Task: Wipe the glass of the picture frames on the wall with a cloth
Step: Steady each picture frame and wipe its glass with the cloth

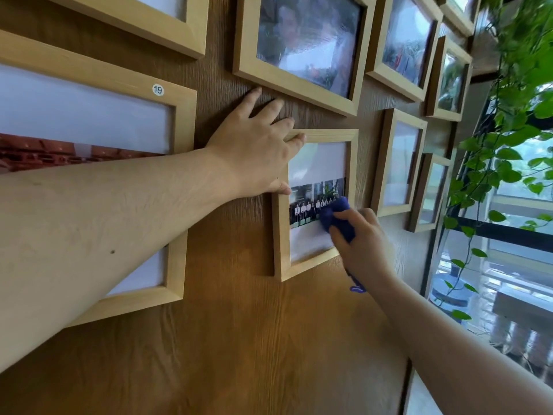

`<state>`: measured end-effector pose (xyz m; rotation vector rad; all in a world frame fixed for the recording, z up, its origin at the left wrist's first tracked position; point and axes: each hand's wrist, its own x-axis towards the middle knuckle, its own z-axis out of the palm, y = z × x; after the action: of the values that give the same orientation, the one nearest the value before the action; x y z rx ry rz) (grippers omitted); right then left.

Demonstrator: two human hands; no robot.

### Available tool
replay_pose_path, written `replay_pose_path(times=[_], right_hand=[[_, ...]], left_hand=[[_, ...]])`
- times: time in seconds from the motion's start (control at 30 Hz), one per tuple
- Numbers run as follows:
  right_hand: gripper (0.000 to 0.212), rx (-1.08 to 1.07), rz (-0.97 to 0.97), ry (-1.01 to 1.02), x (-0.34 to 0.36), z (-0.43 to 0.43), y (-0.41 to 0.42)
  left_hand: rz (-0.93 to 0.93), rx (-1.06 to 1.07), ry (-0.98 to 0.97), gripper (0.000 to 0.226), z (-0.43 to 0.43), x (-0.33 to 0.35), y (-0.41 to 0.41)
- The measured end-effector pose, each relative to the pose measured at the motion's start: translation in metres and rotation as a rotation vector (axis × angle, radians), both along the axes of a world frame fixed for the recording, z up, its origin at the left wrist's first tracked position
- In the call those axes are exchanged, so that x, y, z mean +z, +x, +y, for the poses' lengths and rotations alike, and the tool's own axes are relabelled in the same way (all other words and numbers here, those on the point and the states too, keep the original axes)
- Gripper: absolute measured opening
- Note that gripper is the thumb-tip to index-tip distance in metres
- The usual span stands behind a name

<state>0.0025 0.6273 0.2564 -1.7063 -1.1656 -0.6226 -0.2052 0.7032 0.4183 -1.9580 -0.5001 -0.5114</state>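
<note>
Right now the small frame (pixel 317 202) I am wiping hangs on the wooden wall (pixel 233 339) straight ahead of me, between my two hands, and its long axis runs up and down the wall with a slight tilt. My left hand (pixel 254 148) lies flat and open across its top left corner, fingers spread onto the wall and the top rail, thumb on the left rail, steadying it rather than gripping it. My right hand (pixel 363 244) is closed around the blue cloth (pixel 336 218), which it presses against the glass near the frame's right rail, over the right end of the group photo and the white mat below it. So my right hand is the working one, and the unwiped glass seems to lie up and to the left of the cloth, toward my left hand; I judge the next strokes should travel along the tall axis, up toward the top rail.

I count one cloth and two hands. Of frames I can see ten in whole or in part: this one, the large frame with the number sticker (pixel 157 89) to its left, one above that at the wall's top left edge, a wide one (pixel 302 46) directly above, and six smaller ones stepping off toward the wall's right edge, beside the hanging plant (pixel 508 163) and the window (pixel 508 265).
</note>
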Motion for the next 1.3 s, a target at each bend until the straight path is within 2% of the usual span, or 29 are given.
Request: replay_pose_path(times=[0.03, 0.1, 0.2, 0.27, 0.4, 0.47, 0.6, 0.7, 0.83, 0.97, 1.13, 1.3], right_hand=[[0.027, -0.049, 0.071, -0.004, 0.000, -0.001, 0.004], [0.027, -0.025, 0.071, -0.013, -0.002, 0.000, -0.002], [0.026, 0.126, -0.213, -0.076, -0.012, -0.002, -0.031], [0.027, 0.100, -0.315, -0.119, -0.018, -0.004, -0.027], [0.027, -0.085, -0.001, -0.119, -0.023, -0.010, 0.000], [0.027, -0.063, -0.045, -0.140, -0.029, -0.009, -0.007], [0.028, 0.114, -0.218, -0.160, -0.036, -0.010, -0.034], [0.030, 0.137, -0.303, -0.175, -0.035, -0.011, -0.036], [0.029, 0.044, -0.401, -0.207, -0.029, -0.013, -0.027], [0.030, -0.082, -0.296, -0.270, -0.022, -0.016, -0.006], [0.032, -0.232, -0.306, -0.377, -0.012, -0.023, 0.013], [0.031, -0.232, -0.416, -0.393, 0.004, -0.044, 0.006]], left_hand=[[-0.001, 0.002, -0.004, 0.091, 0.000, 0.000, 0.000], [-0.001, 0.001, -0.015, 0.092, 0.000, 0.000, 0.001], [-0.004, -0.010, -0.006, 0.091, 0.001, -0.001, 0.000], [-0.003, -0.012, 0.002, 0.091, 0.001, -0.001, -0.001], [-0.002, -0.008, -0.009, 0.091, 0.000, -0.001, -0.001], [-0.007, -0.016, -0.010, 0.091, 0.001, -0.001, -0.002], [-0.004, -0.034, -0.021, 0.090, 0.001, -0.001, -0.003], [-0.008, -0.041, -0.020, 0.091, 0.001, -0.001, -0.002], [-0.012, -0.028, -0.017, 0.090, 0.000, -0.003, -0.002], [-0.013, -0.030, -0.034, 0.090, 0.000, -0.002, -0.001], [-0.009, -0.011, -0.040, 0.091, -0.001, -0.003, 0.000], [-0.004, 0.040, -0.048, 0.090, -0.007, -0.004, 0.001]])
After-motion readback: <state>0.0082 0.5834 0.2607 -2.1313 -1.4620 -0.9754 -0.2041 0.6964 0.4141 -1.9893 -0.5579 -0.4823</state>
